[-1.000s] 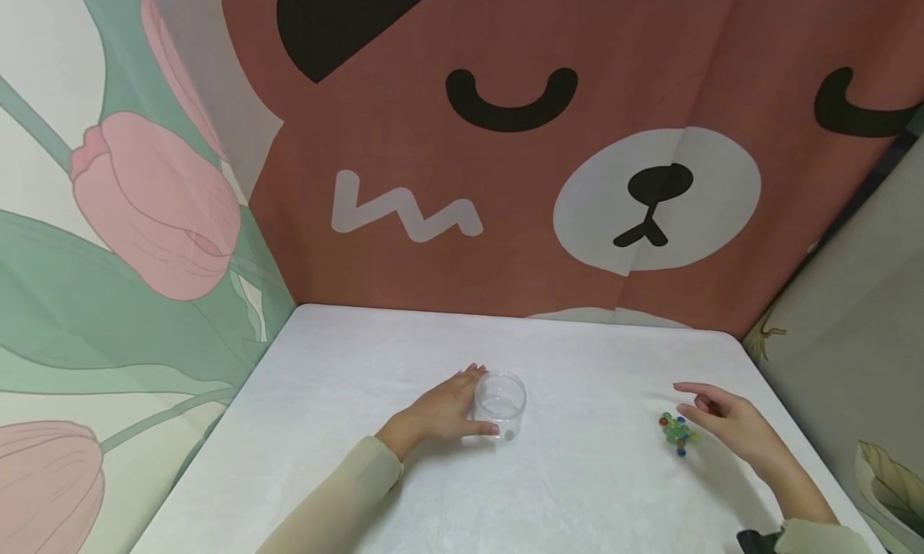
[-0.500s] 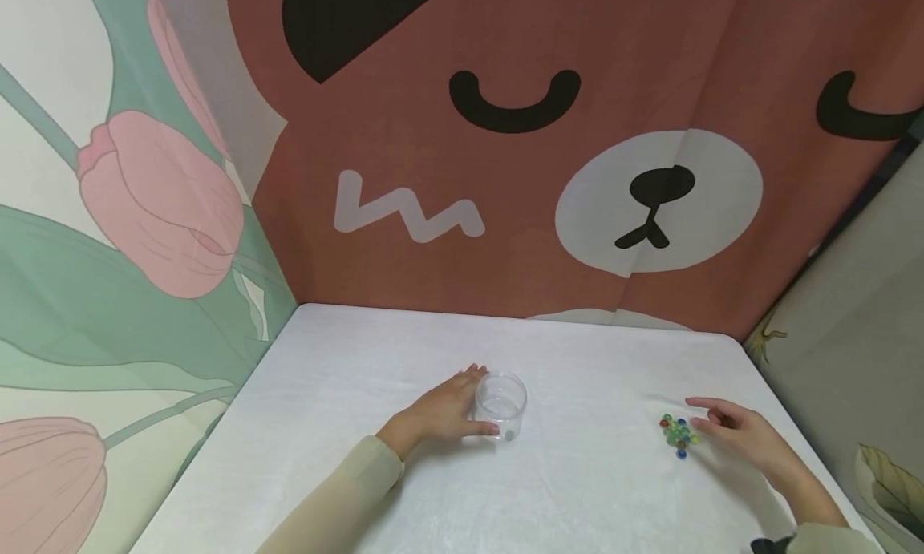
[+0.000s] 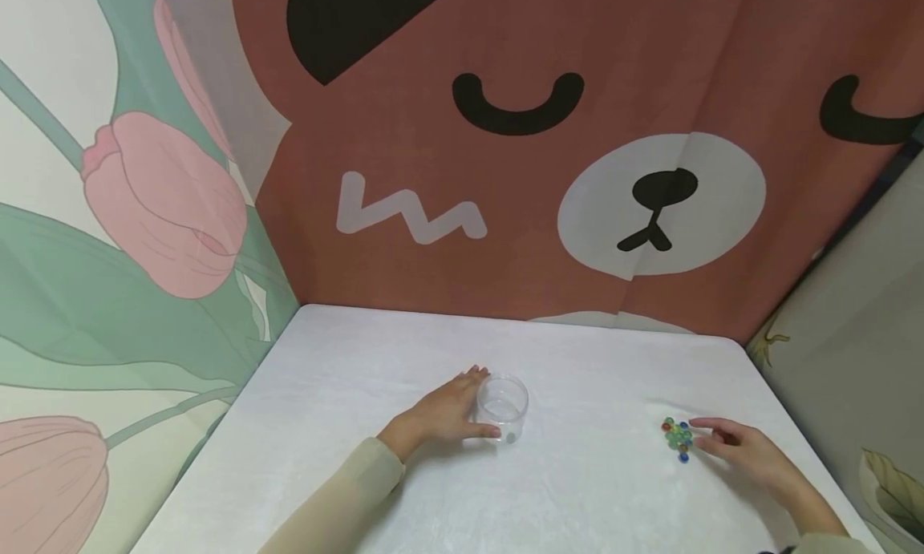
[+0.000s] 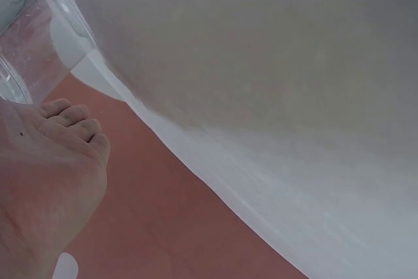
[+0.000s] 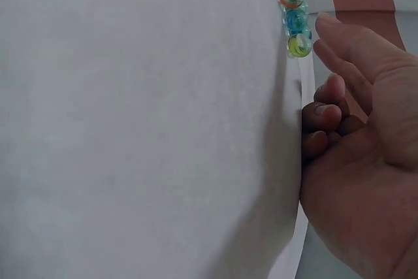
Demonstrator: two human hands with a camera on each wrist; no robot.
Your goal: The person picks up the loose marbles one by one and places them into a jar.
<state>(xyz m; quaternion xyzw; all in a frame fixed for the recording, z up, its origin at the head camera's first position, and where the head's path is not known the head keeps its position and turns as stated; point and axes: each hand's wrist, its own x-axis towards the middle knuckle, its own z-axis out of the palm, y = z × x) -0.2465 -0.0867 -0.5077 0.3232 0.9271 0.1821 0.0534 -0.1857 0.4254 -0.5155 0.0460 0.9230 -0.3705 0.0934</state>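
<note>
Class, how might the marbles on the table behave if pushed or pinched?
Being round, the marbles would probably roll if pushed. Their clear, glossy look suggests glass, so they may feel slippery. They lie bunched on the white table, so nudging one could scatter others.

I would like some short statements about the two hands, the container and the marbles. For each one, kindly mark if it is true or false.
1. The left hand is at the clear container. True.
2. The clear container lies on its side. False: it stands upright on the table.
3. The marbles in the cluster all have the same colour. False: red, blue, green and yellow ones show.
4. The right hand is beside the cluster of marbles. True.
5. The cluster of marbles is to the left of the clear container in the head view. False: it is to the right.
</note>
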